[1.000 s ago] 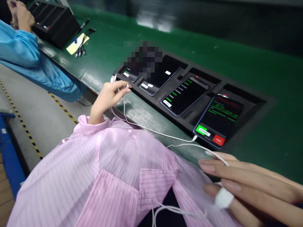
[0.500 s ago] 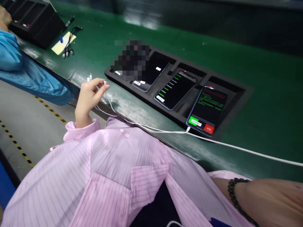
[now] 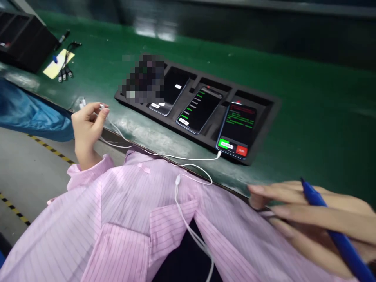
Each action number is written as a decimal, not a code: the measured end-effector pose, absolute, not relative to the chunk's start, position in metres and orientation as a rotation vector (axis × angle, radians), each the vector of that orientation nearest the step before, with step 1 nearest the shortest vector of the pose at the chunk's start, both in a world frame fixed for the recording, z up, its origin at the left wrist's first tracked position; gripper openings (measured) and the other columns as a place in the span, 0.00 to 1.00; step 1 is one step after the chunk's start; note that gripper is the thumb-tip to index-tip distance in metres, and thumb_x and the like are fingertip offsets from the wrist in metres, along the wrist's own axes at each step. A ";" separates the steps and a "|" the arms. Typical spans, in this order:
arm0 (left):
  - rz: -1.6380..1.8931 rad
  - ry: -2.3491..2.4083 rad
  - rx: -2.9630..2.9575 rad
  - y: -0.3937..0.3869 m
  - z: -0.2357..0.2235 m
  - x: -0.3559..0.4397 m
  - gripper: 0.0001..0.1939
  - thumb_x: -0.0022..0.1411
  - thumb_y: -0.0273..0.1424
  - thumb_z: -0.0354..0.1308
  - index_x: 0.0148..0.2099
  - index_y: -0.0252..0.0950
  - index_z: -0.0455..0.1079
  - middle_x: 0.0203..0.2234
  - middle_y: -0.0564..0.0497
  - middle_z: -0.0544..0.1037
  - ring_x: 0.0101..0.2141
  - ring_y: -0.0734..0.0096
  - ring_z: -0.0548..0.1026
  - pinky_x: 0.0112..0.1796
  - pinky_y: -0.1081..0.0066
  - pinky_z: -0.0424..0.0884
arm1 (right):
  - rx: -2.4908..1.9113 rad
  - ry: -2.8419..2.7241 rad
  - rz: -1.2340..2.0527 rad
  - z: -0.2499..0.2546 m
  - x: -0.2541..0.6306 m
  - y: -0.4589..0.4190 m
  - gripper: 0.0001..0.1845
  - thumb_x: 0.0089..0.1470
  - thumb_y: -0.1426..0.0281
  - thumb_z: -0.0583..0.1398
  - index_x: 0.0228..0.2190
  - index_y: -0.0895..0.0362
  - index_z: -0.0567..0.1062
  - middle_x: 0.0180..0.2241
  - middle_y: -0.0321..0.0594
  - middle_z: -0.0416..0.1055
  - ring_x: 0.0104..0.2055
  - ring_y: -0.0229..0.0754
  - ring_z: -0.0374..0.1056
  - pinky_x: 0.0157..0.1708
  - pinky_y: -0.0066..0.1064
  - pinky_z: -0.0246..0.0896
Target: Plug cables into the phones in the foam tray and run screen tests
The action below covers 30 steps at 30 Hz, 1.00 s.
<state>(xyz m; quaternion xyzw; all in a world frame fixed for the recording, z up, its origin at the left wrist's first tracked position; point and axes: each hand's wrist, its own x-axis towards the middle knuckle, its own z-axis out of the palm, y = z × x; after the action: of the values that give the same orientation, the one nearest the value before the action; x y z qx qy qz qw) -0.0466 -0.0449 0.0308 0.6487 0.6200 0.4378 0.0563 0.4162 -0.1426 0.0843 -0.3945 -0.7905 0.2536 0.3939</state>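
Note:
My left hand (image 3: 89, 129) is closed at the bench's front edge, with a white cable plug (image 3: 102, 106) pinched between thumb and index finger. More white plugs (image 3: 82, 102) stick up behind its knuckles. On the right, my right hand (image 3: 317, 215) has a blue pen (image 3: 337, 235) lodged between its fingers; something small and pale near the fingertips is too blurred to name. A white charging cable (image 3: 194, 158) runs to the lower end of the rightmost phone (image 3: 237, 129), whose screen shows green and red text. White cable with a splitter (image 3: 178, 180) hangs over my shirt.
A black foam tray (image 3: 266, 129) holds several phones, including one listing green lines (image 3: 199, 109) and a dark one (image 3: 170, 92); its left end is pixelated. Farther left lie a yellow paper (image 3: 58, 64), black cables (image 3: 66, 73) and another black tray (image 3: 26, 43), near a co-worker's blue sleeve (image 3: 32, 109).
My right hand left the view to the right, then came back with a blue pen. The loose white cable, stretched rightward half a second ago, now hangs slack. My left hand keeps its plug.

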 end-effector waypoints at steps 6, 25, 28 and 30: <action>1.353 1.998 1.858 -0.044 0.035 -0.055 0.25 0.62 0.55 0.61 0.38 0.36 0.77 0.24 0.55 0.75 0.21 0.79 0.66 0.25 0.71 0.60 | -1.223 -2.005 0.225 0.061 0.403 -0.119 0.08 0.54 0.77 0.61 0.31 0.52 0.77 0.33 0.40 0.82 0.18 0.36 0.71 0.21 0.26 0.66; 1.365 2.501 1.510 -0.041 0.022 -0.106 0.09 0.65 0.29 0.63 0.32 0.36 0.68 0.19 0.61 0.64 0.28 0.76 0.62 0.34 0.72 0.57 | -0.772 -2.535 0.204 0.021 0.360 -0.079 0.08 0.65 0.65 0.61 0.37 0.55 0.77 0.23 0.36 0.71 0.27 0.39 0.64 0.34 0.35 0.60; 1.410 2.536 1.479 -0.047 0.014 -0.125 0.11 0.65 0.28 0.63 0.31 0.36 0.66 0.18 0.62 0.62 0.27 0.76 0.60 0.33 0.72 0.54 | -0.773 -2.589 0.209 0.017 0.358 -0.077 0.10 0.67 0.67 0.58 0.37 0.54 0.78 0.19 0.33 0.65 0.26 0.38 0.62 0.36 0.35 0.57; 1.451 2.583 1.414 -0.049 0.010 -0.133 0.11 0.64 0.29 0.64 0.31 0.36 0.66 0.17 0.63 0.61 0.25 0.76 0.59 0.31 0.72 0.53 | -0.773 -2.557 0.224 0.016 0.359 -0.077 0.08 0.67 0.69 0.58 0.38 0.54 0.78 0.19 0.32 0.65 0.26 0.38 0.61 0.37 0.36 0.56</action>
<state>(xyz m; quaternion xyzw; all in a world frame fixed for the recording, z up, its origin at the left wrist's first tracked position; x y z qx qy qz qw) -0.1334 -0.0494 0.0099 0.4297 0.7849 0.4408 -0.0705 0.3593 -0.0774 0.0164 -0.2807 -0.9287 0.0815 0.2284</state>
